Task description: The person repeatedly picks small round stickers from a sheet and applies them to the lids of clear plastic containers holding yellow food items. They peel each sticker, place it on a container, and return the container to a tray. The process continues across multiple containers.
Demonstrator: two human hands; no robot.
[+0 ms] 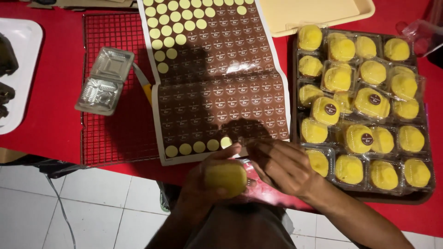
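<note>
My left hand [203, 184] holds a clear plastic box with a yellow cake [226, 177] inside, just below the table's front edge. My right hand [281, 166] lies beside it, fingers curled toward the bottom edge of a brown sheet of round stickers [217, 78]. Whether a sticker is between its fingers I cannot tell. Several pale circles on the sheet mark spots where stickers have been peeled off.
A dark tray [295, 60] at the right holds several boxed yellow cakes, three with brown stickers. An empty open clear box [105, 80] lies on a wire cooling rack [115, 133]. A cream tray [318, 14] sits at the back, a white tray [18, 78] at the far left.
</note>
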